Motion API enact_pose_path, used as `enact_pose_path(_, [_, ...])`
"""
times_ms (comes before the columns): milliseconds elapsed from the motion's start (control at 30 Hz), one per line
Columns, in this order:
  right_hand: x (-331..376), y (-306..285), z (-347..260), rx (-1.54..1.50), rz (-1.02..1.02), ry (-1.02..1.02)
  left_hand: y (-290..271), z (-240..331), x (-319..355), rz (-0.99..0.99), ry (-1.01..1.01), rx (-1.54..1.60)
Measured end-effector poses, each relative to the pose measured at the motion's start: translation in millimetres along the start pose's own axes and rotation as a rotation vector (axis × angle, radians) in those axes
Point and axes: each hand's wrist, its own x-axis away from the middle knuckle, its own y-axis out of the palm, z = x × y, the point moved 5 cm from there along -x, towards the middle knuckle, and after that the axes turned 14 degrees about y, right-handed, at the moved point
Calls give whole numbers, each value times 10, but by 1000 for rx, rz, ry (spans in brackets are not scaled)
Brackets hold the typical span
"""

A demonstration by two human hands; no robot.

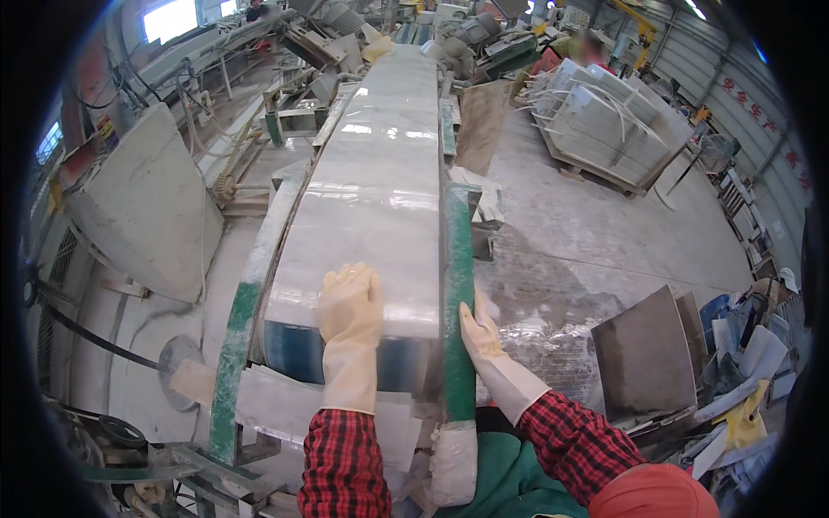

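— How many gloved hands do you count?
— I see two: the left hand [350, 302] and the right hand [479, 332].
— And the stone?
— One long white slab [380, 190], two green rails [458, 285], and two dark tiles [643, 354] leaning at the right.

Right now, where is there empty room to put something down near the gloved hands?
The wet concrete floor, between the green rail and the stacked slabs, is bare. So is the slab beyond the left hand. Crowded: machinery on the left, and leaning tiles beside the right hand.

Head-worn fisheye, downward, close over conveyor [380, 190].
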Motion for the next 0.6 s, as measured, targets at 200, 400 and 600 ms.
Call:
enact_pose_path(200, [-79,-34,239,70,39,9,23,36,-13,-3,-8,-32])
enact_pose_path(400, [4,-76,130,106,71,129,41,33,-11,-8,-31,-37])
enact_pose_path(600, [107,-101,8,28,97,69,62,24,-11,76,65,8])
